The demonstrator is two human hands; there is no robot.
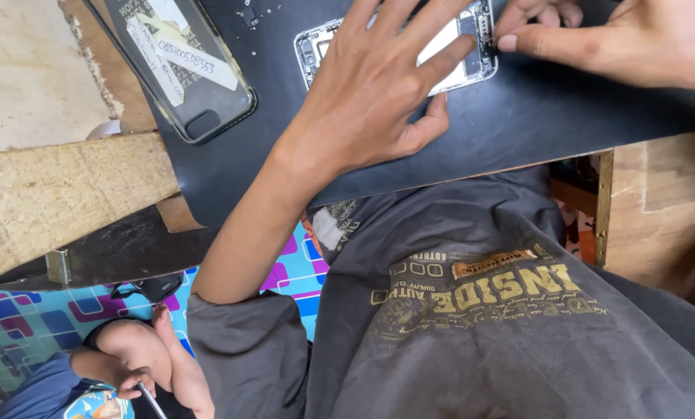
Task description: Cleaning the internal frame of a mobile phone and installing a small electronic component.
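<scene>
Clearly the left hand (378, 85) is there as a clamp: it lies flat, fingers spread apart, pressing the opened phone (460, 58) down on the black work board (518, 124) so the device cannot slide. The thumb hooks along the phone's near long edge, and the fingers reach across its open back. The right hand (596, 43) comes in from the board's far right corner with its fingers pinched together at the phone's right end. Whether they grip a small part or a tool there I cannot tell, since the spot is tiny and partly covered.

The phone lies near the far edge of the board, roughly in the middle of that edge, long side running left to right. Its cover is off: a bright metal rim frames a pale inner plate, with darker components at both ends. Most of its middle is hidden under the left hand.

Set aside toward the board's far left corner, well apart from the hands, rests a dark glass panel (181, 66) with strips of pale tape stuck across it. A few tiny specks, perhaps screws (248, 15), lie between the panel and the phone. Beside the board's left edge sits a rough wooden plank (60, 194), and down on the patterned floor mat (22, 322) another person's hand (130, 380) holds a thin stick-like object.
</scene>
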